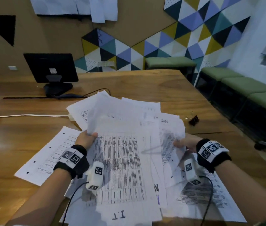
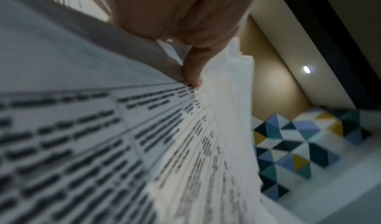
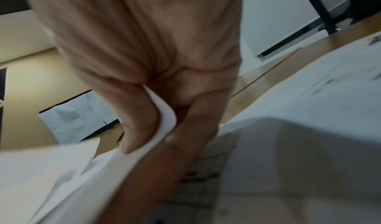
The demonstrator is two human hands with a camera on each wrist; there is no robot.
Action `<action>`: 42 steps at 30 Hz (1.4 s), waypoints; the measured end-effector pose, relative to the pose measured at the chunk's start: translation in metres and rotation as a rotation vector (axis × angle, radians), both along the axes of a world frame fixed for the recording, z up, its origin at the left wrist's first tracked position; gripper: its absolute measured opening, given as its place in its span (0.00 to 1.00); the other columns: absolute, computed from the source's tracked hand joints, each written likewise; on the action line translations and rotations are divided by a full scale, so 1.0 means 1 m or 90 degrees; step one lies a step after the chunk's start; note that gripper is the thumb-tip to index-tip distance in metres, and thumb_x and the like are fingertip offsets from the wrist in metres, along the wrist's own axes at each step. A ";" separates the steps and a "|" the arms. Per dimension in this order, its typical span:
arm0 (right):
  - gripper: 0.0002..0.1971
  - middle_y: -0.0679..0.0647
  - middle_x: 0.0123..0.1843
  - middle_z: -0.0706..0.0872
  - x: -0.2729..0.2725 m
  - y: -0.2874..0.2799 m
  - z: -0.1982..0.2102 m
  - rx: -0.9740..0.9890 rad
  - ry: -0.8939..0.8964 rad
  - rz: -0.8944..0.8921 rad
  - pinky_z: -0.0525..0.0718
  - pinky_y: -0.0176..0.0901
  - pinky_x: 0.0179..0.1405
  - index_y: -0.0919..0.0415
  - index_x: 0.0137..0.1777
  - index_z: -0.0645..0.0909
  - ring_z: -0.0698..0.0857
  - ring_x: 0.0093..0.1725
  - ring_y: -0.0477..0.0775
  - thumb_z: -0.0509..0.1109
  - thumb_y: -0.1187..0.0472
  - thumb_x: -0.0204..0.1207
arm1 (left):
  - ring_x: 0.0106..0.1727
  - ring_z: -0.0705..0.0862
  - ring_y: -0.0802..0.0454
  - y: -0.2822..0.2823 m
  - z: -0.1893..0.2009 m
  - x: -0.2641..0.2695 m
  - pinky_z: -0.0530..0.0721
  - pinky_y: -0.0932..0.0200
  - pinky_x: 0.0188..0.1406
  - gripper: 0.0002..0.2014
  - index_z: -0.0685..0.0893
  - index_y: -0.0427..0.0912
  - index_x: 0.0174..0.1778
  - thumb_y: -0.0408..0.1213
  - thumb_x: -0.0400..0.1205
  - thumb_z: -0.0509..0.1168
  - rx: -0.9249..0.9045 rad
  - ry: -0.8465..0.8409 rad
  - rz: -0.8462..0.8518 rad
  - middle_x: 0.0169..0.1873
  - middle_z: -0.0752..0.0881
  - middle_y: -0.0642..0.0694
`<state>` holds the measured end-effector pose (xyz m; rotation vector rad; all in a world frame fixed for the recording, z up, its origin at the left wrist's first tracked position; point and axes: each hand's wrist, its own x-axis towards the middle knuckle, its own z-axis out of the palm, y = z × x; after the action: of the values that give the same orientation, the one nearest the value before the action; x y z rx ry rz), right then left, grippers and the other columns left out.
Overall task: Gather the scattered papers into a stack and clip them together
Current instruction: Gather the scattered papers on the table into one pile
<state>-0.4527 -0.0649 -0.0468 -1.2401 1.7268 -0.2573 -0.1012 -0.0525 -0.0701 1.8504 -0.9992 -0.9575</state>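
- We see the left hand at centre frame, pinching the left edge of the loose papers, thumb on top
- Our right hand grips their right edge, thumb over the sheets and fingers under
- The papers sit raised above the wooden table; more sheets lie flat beneath, though blur hides how many
- A black binder clip rests right of the pile, apart from it

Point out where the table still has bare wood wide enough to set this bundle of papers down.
Bare wood lies on the table between the monitor and the far right corner, and at the left, nearer than the white cable. The middle is crowded with papers, held by the left hand and right hand. The binder clip takes the right edge.
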 end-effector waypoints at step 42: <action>0.29 0.66 0.71 0.76 0.090 -0.004 -0.023 -0.160 -0.047 -0.005 0.72 0.60 0.73 0.69 0.65 0.75 0.72 0.72 0.68 0.77 0.57 0.67 | 0.50 0.83 0.42 0.008 0.007 0.007 0.81 0.46 0.55 0.20 0.73 0.29 0.65 0.34 0.79 0.65 0.051 0.097 -0.121 0.62 0.81 0.30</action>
<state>-0.3622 -0.0688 -0.0699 -1.3860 1.6717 -0.5318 -0.0943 -0.0446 -0.0627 1.7396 -1.0710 -1.2485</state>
